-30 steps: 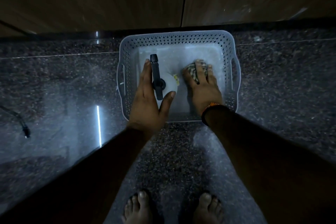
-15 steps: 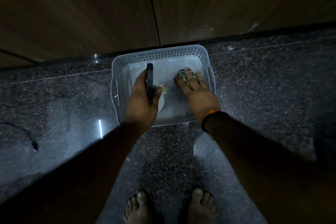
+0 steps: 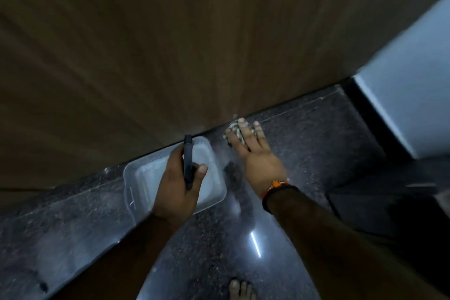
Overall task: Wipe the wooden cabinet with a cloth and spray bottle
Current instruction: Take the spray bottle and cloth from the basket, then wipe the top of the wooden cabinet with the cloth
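Left hand (image 3: 179, 187) grasping the spray bottle (image 3: 188, 162) above the white basket (image 3: 136, 178), right hand (image 3: 255, 156) at 2 o'clock of it, clutching the cloth (image 3: 234, 132) near the wooden cabinet (image 3: 194, 44)

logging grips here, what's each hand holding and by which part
Left hand holds the spray bottle, wrapped round its body below the black head. Right hand holds the bunched cloth under its fingers.
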`<state>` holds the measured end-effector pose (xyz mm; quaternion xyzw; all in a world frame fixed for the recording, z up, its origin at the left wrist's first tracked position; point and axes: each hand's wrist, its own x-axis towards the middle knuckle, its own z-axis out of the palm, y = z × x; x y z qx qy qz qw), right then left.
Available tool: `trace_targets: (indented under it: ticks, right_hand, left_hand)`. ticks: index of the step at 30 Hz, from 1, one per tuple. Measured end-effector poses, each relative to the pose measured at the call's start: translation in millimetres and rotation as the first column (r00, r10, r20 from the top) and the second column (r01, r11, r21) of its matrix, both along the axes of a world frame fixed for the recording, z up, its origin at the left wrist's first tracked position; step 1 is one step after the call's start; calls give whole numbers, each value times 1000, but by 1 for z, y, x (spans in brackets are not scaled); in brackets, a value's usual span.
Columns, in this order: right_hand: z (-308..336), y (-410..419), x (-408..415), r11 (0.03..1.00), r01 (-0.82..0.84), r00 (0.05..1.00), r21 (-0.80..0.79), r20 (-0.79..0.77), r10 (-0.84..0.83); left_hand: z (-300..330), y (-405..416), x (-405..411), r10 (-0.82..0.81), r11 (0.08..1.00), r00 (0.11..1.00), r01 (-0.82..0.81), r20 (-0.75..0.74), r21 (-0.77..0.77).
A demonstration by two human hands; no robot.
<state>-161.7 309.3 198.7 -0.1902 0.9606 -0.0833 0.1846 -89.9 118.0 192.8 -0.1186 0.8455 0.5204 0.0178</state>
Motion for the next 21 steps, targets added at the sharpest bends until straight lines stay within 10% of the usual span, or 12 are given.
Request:
trace_targets:
  ticks: [21]
  right_hand:
    - [234, 333, 92, 792, 610, 728, -36, -368, -578]
  left_hand:
    - [240, 344, -54, -607, 791, 747, 599, -270, -122]
